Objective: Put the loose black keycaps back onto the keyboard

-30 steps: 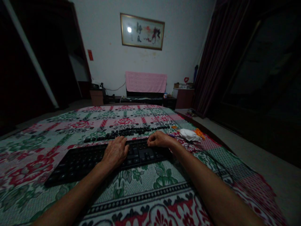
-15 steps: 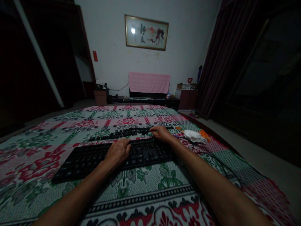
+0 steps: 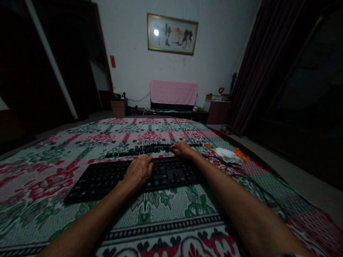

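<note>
A black keyboard (image 3: 104,180) lies on the patterned bedspread in front of me. My left hand (image 3: 138,171) is closed over its middle, the fingers bent at the far edge and the thumb to the right. Beyond the keyboard runs a line of loose black keycaps (image 3: 144,149). At the right part of that line my right hand (image 3: 183,149) is closed, its fingertips pinched down among the keycaps. The piece between those fingertips looks like a small black keycap, mostly hidden. My right forearm passes over the keyboard's right end.
A white cloth bundle (image 3: 227,156) with an orange piece (image 3: 240,155) lies to the right, near dark cables (image 3: 257,182). The bedspread (image 3: 166,210) extends all around the keyboard. Farther off, a pink cloth (image 3: 174,92) covers a screen on a low cabinet by the wall.
The view has shifted slightly, so everything sits a little farther right. Both hands keep nearly the same places, the left on the keyboard and the right at the keycaps.
</note>
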Tool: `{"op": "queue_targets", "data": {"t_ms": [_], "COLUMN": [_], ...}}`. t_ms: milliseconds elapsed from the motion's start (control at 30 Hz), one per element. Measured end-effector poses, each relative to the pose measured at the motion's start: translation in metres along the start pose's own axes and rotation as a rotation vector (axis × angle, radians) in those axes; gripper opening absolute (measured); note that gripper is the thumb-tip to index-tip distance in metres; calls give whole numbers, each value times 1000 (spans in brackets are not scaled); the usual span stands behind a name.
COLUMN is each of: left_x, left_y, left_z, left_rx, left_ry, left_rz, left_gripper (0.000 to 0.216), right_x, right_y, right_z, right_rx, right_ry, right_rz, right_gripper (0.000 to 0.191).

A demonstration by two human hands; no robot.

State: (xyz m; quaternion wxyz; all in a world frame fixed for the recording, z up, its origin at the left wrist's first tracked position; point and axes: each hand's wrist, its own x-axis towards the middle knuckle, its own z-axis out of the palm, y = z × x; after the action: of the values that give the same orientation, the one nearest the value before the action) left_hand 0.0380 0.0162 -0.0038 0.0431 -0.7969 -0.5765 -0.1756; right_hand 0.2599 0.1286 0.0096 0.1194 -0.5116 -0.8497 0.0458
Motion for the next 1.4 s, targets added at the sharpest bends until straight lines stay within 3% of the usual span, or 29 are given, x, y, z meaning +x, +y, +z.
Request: {"op": "queue_targets", "data": {"t_ms": [433, 833, 1033, 1400], "left_x": [0, -1, 0, -1], "left_y": [0, 1, 1, 3], "left_z": [1, 1, 0, -3], "left_rx": [16, 9, 0, 23], "left_ry": [-2, 17, -9, -4], "left_rz": [-10, -24, -22, -3], "left_gripper": [31, 28, 29, 31], "right_x": [9, -12, -19, -23], "right_y": [-8, -9, 2, 15], "right_z": [4, -17, -13, -8], "right_rx": [59, 127, 241, 21], "right_ry": [40, -80, -28, 69], "right_rz": [228, 162, 155, 291], "right_gripper": [19, 20, 23, 23]}}
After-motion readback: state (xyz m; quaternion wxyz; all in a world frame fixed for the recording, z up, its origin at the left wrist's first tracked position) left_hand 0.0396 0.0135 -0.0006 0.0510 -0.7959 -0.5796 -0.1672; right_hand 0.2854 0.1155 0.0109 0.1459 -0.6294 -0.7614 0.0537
